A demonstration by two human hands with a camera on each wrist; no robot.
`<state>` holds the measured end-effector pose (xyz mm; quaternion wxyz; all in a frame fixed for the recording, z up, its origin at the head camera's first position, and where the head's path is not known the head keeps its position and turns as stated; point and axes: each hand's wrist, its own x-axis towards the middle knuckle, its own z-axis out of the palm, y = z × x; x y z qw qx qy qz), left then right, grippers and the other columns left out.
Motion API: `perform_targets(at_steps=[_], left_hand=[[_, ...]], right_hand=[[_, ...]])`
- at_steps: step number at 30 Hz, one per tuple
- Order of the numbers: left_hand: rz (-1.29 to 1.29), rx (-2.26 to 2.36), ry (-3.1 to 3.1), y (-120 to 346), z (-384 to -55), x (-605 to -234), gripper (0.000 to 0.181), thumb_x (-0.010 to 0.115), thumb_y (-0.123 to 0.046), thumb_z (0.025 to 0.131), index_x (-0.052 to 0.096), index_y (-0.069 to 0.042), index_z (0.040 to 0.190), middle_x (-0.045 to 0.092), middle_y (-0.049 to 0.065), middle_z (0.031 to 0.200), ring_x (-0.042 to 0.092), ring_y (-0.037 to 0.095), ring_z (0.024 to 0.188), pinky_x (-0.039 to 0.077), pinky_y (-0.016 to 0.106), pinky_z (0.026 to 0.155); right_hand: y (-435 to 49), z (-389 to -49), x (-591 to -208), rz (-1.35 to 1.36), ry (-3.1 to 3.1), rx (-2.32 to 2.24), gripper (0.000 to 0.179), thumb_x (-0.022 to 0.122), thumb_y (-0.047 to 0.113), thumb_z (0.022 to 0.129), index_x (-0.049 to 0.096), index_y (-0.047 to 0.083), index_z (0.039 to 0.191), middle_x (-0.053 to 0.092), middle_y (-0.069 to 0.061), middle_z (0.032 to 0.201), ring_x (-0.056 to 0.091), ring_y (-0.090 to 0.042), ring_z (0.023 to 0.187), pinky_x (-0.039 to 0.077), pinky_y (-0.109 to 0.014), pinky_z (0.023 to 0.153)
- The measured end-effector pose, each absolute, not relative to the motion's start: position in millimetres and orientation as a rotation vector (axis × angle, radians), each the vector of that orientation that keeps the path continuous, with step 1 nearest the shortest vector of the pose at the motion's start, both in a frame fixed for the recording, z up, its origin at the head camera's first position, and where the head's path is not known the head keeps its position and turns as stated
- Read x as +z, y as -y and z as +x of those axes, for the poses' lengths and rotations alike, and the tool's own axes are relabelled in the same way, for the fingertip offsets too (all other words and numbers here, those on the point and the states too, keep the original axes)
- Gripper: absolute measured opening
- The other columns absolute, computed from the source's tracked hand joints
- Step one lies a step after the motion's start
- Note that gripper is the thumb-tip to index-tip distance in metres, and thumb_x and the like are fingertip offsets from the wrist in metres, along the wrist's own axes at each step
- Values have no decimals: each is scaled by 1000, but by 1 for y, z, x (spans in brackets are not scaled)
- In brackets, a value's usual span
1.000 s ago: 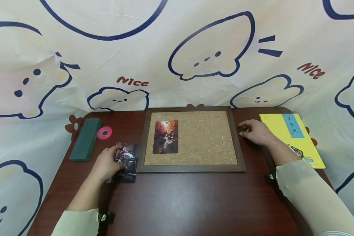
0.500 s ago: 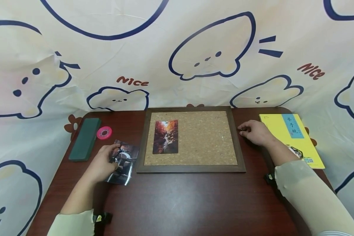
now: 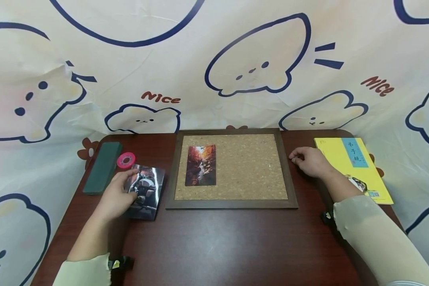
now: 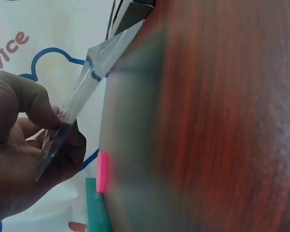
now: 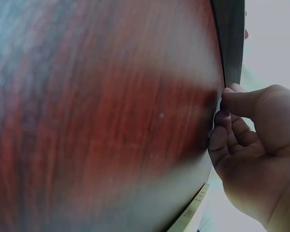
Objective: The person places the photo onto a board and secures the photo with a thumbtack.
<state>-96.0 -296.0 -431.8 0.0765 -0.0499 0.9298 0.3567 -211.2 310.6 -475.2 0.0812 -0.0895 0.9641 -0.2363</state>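
A dark glossy photo [image 3: 149, 194] is pinched between the thumb and fingers of my left hand [image 3: 115, 195]. In the left wrist view the photo [image 4: 99, 65] appears nearly edge-on, tilted and raised off the table. My right hand [image 3: 310, 162] rests on the table just right of the cork board's frame [image 3: 288, 174], its fingers loosely curled. The right wrist view shows that hand [image 5: 261, 150] beside the frame's edge, with nothing visible in its grasp. An autumn-coloured photo of a stream [image 3: 201, 165] lies on the left part of the cork surface [image 3: 248, 167].
Left of the photo lie a long green case [image 3: 102, 169] and a pink ring-shaped roll [image 3: 126, 160]. A yellow book [image 3: 343, 159] sits at the right, partly behind my forearm. A patterned cloth [image 3: 193, 71] hangs behind the dark wooden table [image 3: 214, 246].
My left hand has drawn the dark photo up off the table and a little left, away from the frame, turning it slightly. The right hand has barely moved.
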Motion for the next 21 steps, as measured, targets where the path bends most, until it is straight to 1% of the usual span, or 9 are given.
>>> perform_targets(at_steps=[3, 10, 12, 16, 19, 21], left_hand=[[-134, 1095, -2801, 296, -96, -429, 72, 64, -2, 89, 39, -3, 157, 41, 26, 148, 42, 44, 124, 42, 63, 96], [-81, 1221, -2786, 292, -99, -423, 71, 66, 1, 90, 41, -3, 156, 41, 26, 149, 42, 45, 129, 40, 67, 103], [-79, 1270, -2754, 291, -100, -422, 71, 65, 1, 90, 41, -4, 157, 41, 26, 149, 43, 45, 130, 42, 66, 103], [-97, 1358, -2659, 288, -103, -420, 71, 64, -1, 93, 38, -8, 159, 37, 25, 154, 45, 42, 133, 46, 59, 103], [-94, 1384, -2610, 286, -104, -419, 70, 65, -3, 96, 37, -11, 160, 38, 24, 156, 48, 42, 134, 49, 55, 101], [-82, 1395, -2593, 283, -105, -418, 71, 68, -6, 97, 37, -13, 160, 40, 23, 155, 50, 44, 135, 51, 54, 100]], right_hand=[[-309, -211, -474, -249, -2878, -714, 15, 60, 13, 104, 73, 8, 109, 70, -17, 115, 59, -33, 99, 49, -54, 88], [-308, -209, -470, -250, -2888, -719, 14, 59, 14, 104, 72, 9, 108, 70, -16, 113, 58, -32, 93, 48, -48, 82], [-309, -208, -470, -255, -2893, -725, 14, 59, 13, 104, 72, 9, 108, 70, -15, 112, 58, -31, 92, 47, -47, 81], [-309, -206, -468, -259, -2899, -738, 13, 59, 13, 105, 71, 9, 108, 71, -14, 109, 58, -31, 90, 46, -45, 79], [-309, -205, -467, -257, -2905, -749, 12, 59, 13, 105, 70, 9, 108, 71, -13, 108, 58, -30, 89, 46, -44, 77], [-309, -205, -467, -247, -2913, -754, 12, 60, 13, 104, 70, 10, 108, 71, -12, 107, 57, -29, 88, 46, -43, 76]])
